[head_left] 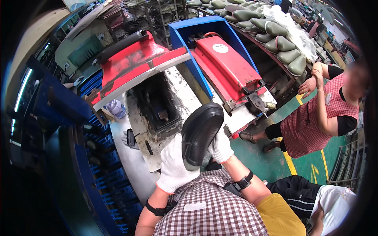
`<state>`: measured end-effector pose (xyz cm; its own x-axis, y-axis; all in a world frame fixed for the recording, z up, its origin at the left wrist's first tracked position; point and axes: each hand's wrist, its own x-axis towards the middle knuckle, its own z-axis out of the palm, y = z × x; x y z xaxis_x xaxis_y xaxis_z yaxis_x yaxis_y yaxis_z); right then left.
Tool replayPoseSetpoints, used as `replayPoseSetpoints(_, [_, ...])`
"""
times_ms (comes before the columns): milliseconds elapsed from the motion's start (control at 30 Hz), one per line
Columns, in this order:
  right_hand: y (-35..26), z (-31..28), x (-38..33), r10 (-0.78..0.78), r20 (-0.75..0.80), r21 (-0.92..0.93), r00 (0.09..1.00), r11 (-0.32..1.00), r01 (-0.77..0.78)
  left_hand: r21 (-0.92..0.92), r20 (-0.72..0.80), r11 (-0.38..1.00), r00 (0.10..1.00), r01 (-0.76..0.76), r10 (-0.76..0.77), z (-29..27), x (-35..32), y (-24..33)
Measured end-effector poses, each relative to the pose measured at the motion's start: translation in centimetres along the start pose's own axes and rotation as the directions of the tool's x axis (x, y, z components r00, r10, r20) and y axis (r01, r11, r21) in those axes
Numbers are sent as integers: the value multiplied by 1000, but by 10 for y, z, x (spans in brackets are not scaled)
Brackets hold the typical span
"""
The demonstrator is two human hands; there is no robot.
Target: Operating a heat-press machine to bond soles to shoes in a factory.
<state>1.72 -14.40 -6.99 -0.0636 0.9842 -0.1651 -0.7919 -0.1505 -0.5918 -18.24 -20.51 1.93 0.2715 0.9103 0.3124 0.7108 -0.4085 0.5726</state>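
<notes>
A black shoe (202, 131) is held upright in front of my chest, its rounded toe end pointing up and away from me. Both hands wear white knitted gloves. My left hand (175, 161) wraps round the shoe's left side near the lower end, and my right hand (221, 147) grips it from the right. A bit of grey-green material shows below the shoe between the hands; what it is I cannot tell. Just beyond the shoe stands a machine with a dark, open rectangular well (157, 106) and a raised red lid (134, 65).
To the right is a closed red machine cover (224, 67) inside a blue frame (197, 25). Grey-green shoe lasts (275, 31) are heaped on a rack behind. A person in a red checked apron (311, 114) stands at right. A plastic jug (116, 108) and grey glove (130, 139) lie left.
</notes>
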Motion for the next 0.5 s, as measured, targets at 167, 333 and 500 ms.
replayPoseSetpoints(167, [5, 3, 5, -254, 180, -854, 950, 439, 279, -248, 74, 952, 983, 179, -166, -5, -6, -6])
replayPoseSetpoints(333, [-8, 30, 15, 224, 196, -946, 955, 299, 125, -802, 280, 407, 878, 436, -389, -16, -38, -36])
replayPoseSetpoints(500, [13, 42, 21, 142, 441, -894, 886, -20, 448, -877, 233, 193, 739, 441, -632, -26, -87, -65])
